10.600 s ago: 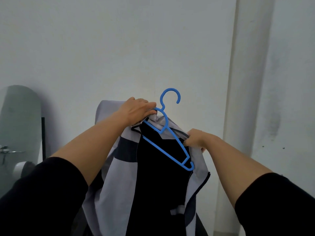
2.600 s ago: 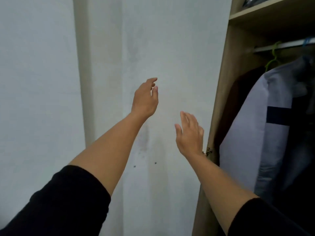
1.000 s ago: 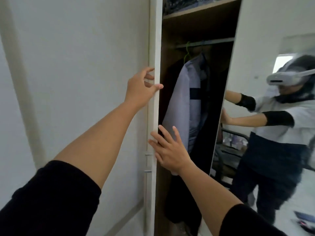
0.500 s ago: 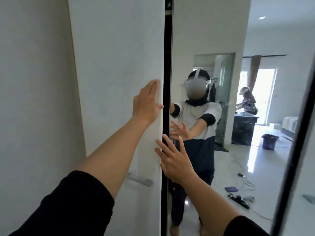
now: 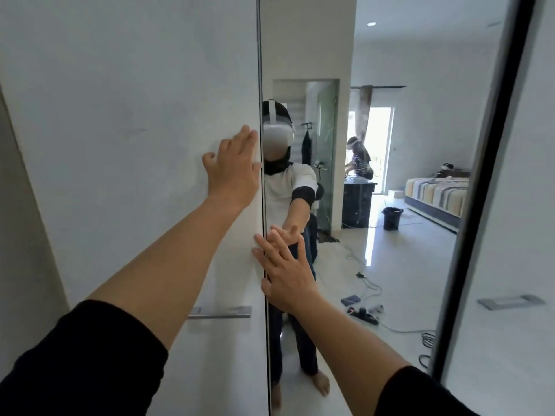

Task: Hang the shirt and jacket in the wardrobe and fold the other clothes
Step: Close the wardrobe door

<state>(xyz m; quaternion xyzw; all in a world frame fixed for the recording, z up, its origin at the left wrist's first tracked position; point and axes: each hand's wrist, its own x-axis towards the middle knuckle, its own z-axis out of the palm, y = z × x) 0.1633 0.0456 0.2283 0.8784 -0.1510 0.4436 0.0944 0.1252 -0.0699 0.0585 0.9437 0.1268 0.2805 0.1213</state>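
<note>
Pressing flat: left hand (image 5: 232, 169), right hand (image 5: 285, 273) on wardrobe doors (image 5: 135, 115).

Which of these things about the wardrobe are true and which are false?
1. The left hand lies flat on the white door. True.
2. The right hand grips a blue hanger. False: it holds nothing; its straight fingers press the mirror door.
3. The wardrobe doors stand wide open. False: they meet at a thin seam.
4. A striped bed shows in the mirror. True.
</note>
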